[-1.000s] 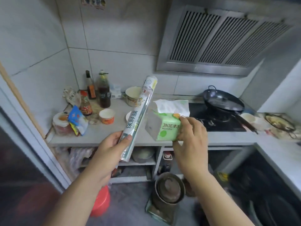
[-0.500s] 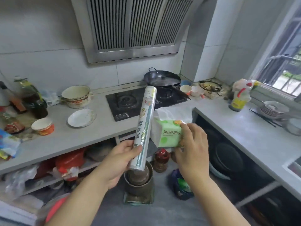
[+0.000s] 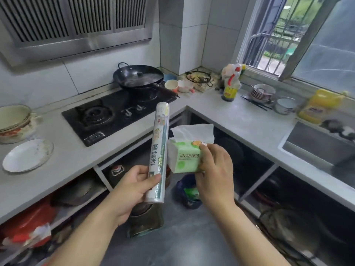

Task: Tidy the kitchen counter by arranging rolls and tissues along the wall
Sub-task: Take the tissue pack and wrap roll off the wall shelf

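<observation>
Cling-film roll [image 3: 159, 154] and tissue pack [image 3: 187, 157] both in the air, carried over the floor between the two runs of surface [image 3: 240, 120].

Left hand [image 3: 132, 187] has its fingers [image 3: 154, 178] wrapped round the roll's lower end, roll standing nearly upright; right hand [image 3: 215, 173] pinches the green pack by its right side, a loose tissue [image 3: 194, 131] poking out on top. Carry step, I'd say, nothing set down yet. Next call: pick a bare stretch by the wall, perhaps past the stove [image 3: 107, 116] and wok [image 3: 138, 77] or beneath the window [image 3: 299, 35], then lay the roll flat against the tiles so it can't roll away, pack beside it.
</observation>
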Demonstrator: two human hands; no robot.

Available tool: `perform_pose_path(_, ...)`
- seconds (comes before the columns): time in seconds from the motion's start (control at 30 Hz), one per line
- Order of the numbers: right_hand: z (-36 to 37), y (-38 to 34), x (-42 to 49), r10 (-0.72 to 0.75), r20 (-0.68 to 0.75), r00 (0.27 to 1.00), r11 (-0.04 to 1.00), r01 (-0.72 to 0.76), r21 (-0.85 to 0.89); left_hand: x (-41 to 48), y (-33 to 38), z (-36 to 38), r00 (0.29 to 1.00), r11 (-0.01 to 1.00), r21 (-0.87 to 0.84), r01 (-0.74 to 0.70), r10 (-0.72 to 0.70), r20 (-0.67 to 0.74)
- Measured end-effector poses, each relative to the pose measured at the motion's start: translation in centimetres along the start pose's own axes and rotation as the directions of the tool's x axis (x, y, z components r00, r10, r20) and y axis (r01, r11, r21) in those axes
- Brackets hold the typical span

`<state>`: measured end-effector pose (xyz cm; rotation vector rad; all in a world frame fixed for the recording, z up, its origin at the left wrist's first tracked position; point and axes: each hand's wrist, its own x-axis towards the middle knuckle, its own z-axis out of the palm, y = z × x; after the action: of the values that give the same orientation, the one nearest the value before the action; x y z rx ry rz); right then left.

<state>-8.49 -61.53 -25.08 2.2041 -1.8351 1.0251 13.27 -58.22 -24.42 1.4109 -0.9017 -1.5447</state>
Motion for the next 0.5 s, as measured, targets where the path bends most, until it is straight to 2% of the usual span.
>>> perform_pose_path(0.27,2.0,-4.9,-1.1,0.147,-0.048,0.988,0.975,-0.153,-0.161,4.2,-0.5,-4.2,0.982,0.999,0.037,-0.032,0.025,0.186)
perform_pose_path(0.5,-1.4,-5.2,-5.1,0.306,-0.169,0.937,0.878,-0.346,-0.330,5.2,-2.0,-1.7,0.904,0.991,0.128,-0.028,-0.029,0.426)
